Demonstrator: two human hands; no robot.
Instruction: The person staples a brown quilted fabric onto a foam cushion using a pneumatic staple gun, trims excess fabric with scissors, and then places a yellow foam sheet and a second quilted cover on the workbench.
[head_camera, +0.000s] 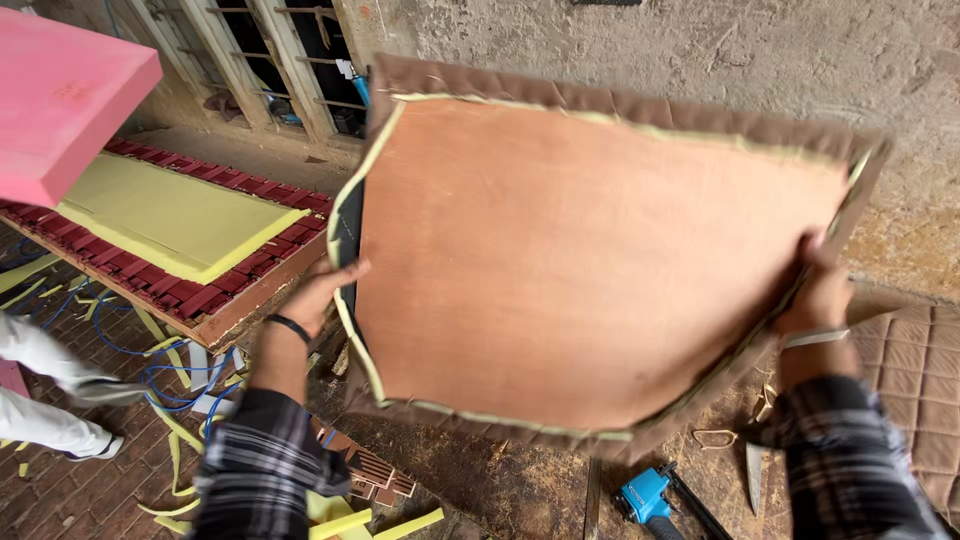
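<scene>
I hold up a square plywood panel (590, 260) with its bare wooden back facing me. Yellow foam and brown quilted fabric wrap around its edges. My left hand (322, 292) grips the panel's left edge, with a dark band on the wrist. My right hand (820, 295) grips the right edge near the lower corner. The panel is lifted clear of the worktable and tilted, its upholstered face turned away from me.
A blue pneumatic stapler (648, 497) and a knife (754, 476) lie on the scuffed worktable (500, 480) below. Brown quilted fabric (915, 370) lies at right. At left, a yellow foam sheet (165, 212) rests on a red-webbed frame, pink foam (60, 95) above; another person's white-clad legs (40, 390).
</scene>
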